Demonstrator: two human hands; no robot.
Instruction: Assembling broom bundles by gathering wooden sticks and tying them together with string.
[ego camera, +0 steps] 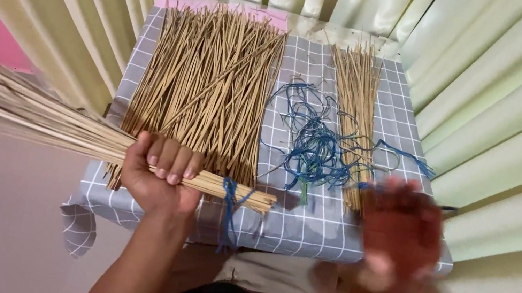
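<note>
Blue string (229,194) binds the stick bundle (66,128) clenched in the left hand (161,176); the blurred right hand (399,230), grip unclear, might snag the loose strings (317,150).

Right hand (400,232) motion-blurred, grip unclear.

A small worktop (303,235) carries everything, covered by a grey cloth with a white grid that hangs over its near left corner. On the left half lies a wide spread of thin tan sticks (204,84). A narrower bunch of sticks (355,113) lies at the right. Between them sits a tangle of blue thread (313,152), spilling toward the right edge.
</note>
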